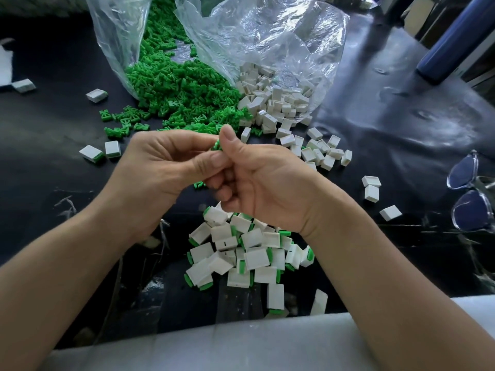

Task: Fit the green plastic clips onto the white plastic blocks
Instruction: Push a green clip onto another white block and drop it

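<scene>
My left hand (pixel 160 167) and my right hand (pixel 257 180) meet above the dark table, fingers curled together. Both pinch a green clip (pixel 217 145) whose tip shows between the thumbs; whether a white block is held there is hidden. A heap of loose green clips (pixel 174 84) spills from a clear bag at the back. Loose white blocks (pixel 278 103) pour from a second clear bag to its right. Below my hands lies a pile of white blocks with green clips fitted (pixel 241 253).
Single white blocks (pixel 371 188) lie scattered on the black sheet (pixel 401 129). Clear-framed glasses (pixel 471 191) rest at the right edge. A blue cylinder (pixel 460 41) stands at the back right. White foam (pixel 241 344) lines the near edge.
</scene>
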A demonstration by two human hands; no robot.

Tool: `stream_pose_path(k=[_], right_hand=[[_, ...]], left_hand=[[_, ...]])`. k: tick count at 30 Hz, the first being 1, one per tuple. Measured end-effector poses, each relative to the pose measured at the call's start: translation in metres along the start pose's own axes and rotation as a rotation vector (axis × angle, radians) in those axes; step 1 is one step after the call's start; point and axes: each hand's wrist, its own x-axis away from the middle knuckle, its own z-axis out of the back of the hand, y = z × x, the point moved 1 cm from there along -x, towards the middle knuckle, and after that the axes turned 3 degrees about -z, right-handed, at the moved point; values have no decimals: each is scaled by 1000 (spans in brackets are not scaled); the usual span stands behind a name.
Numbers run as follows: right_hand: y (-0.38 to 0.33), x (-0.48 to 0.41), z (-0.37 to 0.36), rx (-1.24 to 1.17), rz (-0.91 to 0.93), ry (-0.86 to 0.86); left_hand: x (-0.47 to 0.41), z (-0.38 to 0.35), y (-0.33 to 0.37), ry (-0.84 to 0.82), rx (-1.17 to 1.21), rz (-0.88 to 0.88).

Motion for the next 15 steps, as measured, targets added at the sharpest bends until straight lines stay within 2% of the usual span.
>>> stream_pose_path(k=[15], right_hand=[[2, 4, -6, 84, 15, 25]], left_hand=[[-1, 11, -2, -111, -149, -13]])
